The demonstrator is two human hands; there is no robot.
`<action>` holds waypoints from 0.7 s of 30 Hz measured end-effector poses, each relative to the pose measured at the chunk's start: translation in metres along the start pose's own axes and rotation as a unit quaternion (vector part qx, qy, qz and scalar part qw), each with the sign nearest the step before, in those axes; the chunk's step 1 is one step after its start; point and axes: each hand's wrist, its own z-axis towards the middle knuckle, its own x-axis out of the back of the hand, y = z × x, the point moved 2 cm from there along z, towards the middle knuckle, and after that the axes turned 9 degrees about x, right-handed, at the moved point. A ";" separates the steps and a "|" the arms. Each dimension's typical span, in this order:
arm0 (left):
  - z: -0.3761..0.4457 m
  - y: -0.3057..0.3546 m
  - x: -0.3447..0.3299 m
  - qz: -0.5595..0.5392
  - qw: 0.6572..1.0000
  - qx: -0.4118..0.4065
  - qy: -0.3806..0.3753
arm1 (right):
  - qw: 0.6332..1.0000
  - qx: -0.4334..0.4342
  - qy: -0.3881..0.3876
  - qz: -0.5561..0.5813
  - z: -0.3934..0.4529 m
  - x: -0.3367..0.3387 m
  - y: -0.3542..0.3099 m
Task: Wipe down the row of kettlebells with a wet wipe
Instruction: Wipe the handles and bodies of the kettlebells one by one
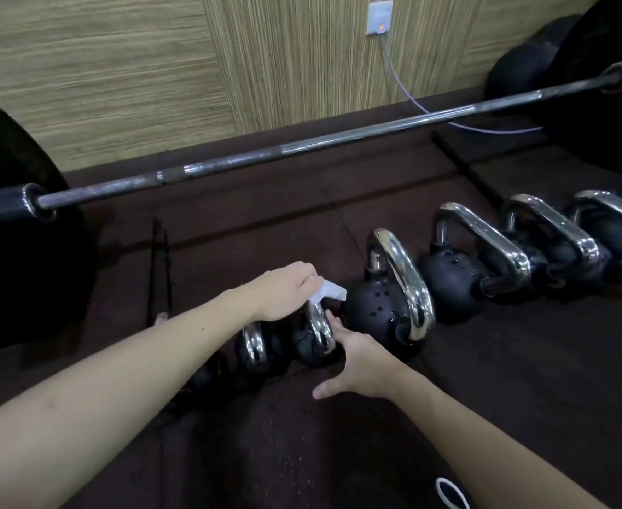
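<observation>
Wet wipe (329, 291) is pinched in left hand (283, 292) over the chrome handle of the small kettlebell (315, 336), near-left in the row. Right hand (357, 361) braces it, fingers extended, nothing held. Risk: bell tipped if pushed sideways; larger bells on the right missed

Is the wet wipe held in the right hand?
No, the left hand grips the wet wipe; the right hand only touches a small kettlebell.
</observation>
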 end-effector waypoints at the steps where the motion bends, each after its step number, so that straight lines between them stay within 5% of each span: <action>1: -0.005 -0.001 -0.001 0.060 0.998 -0.027 0.002 | 1.000 -0.008 -0.004 -0.003 0.001 0.000 0.000; 8: -0.054 -0.013 -0.027 0.295 0.898 -0.312 0.098 | 1.000 -0.014 0.003 0.009 0.000 0.000 0.002; 10: -0.058 -0.016 -0.031 0.312 0.882 -0.332 0.120 | 1.000 -0.017 -0.001 0.014 0.000 0.001 0.000; 17: -0.039 0.017 -0.026 0.164 0.940 -0.260 0.145 | 1.000 -0.015 -0.016 -0.002 -0.001 0.003 -0.004; 21: -0.032 0.012 -0.033 0.281 0.902 -0.291 0.152 | 1.000 -0.022 -0.003 -0.002 -0.002 0.006 -0.006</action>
